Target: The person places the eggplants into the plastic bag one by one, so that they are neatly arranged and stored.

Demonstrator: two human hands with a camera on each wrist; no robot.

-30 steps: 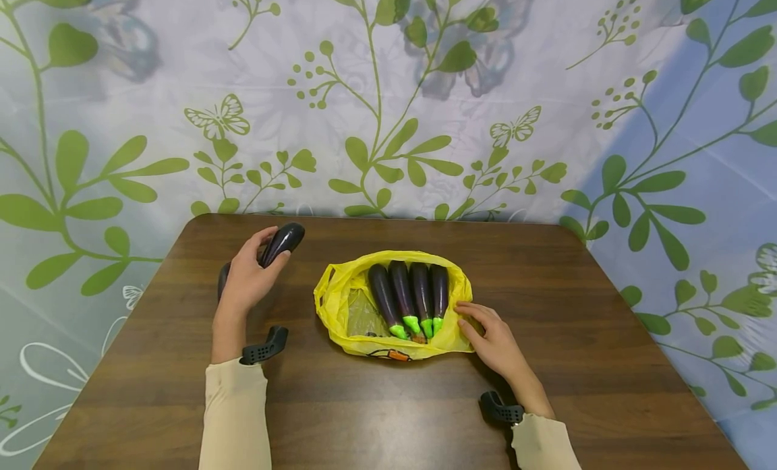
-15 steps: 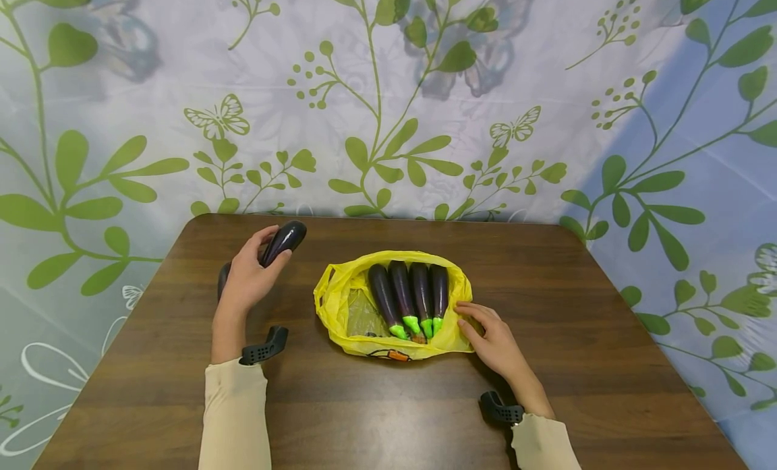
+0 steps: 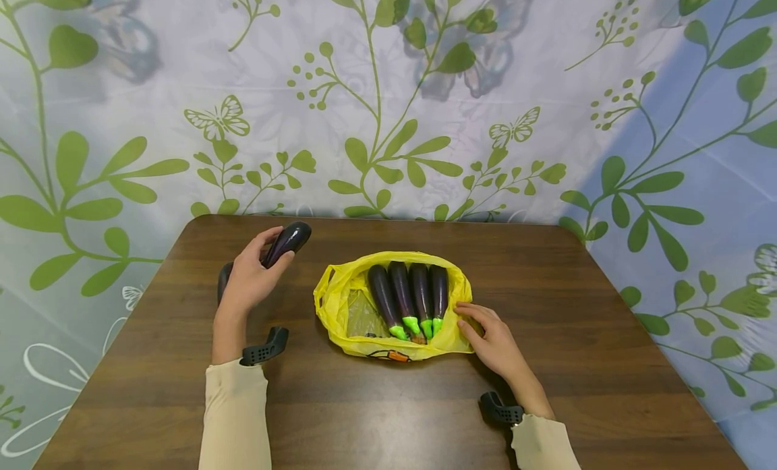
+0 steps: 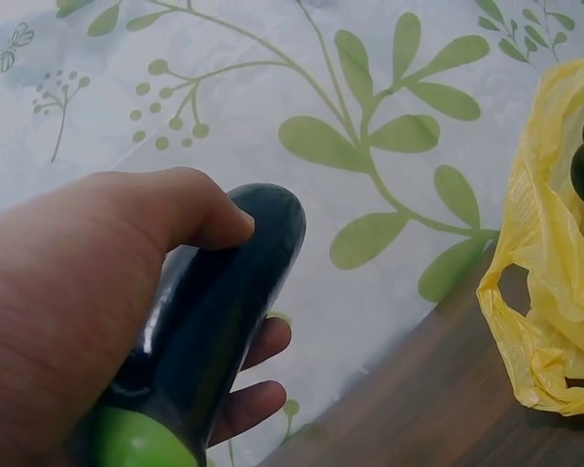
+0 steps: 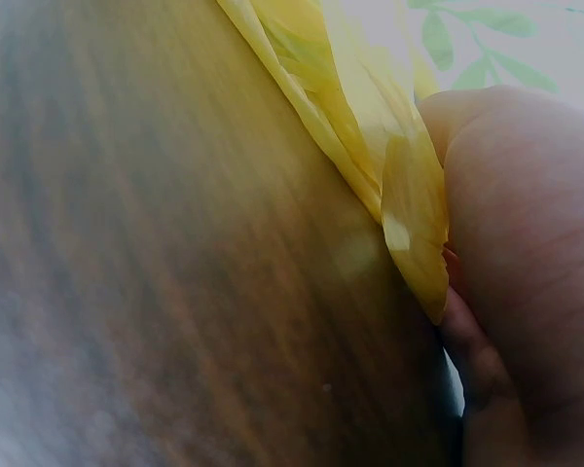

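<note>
My left hand [image 3: 251, 278] grips a dark purple eggplant [image 3: 291, 237] above the table's left side. In the left wrist view the thumb lies across the eggplant [image 4: 234, 282], fingers show beyond it, and its green cap is near the palm. Another dark purple rounded shape [image 3: 224, 278] shows left of that hand, mostly hidden, so I cannot tell whether it is a separate eggplant. My right hand [image 3: 492, 338] holds the right edge of a yellow plastic bag [image 3: 334, 321], thumb and fingertips at its rim. Inside lie several eggplants [image 3: 400, 295] side by side, green caps toward me.
The bag lies open on a brown wooden table [image 3: 388, 409], its left part showing bare plastic. A patterned cloth [image 3: 388, 106] with green leaves hangs behind the table's far edge. Black wrist mounts [image 3: 265, 346] sit on both wrists.
My left hand and the eggplant it holds have shifted slightly to the right. The right hand, the bag and the eggplants in it stay where they were.
</note>
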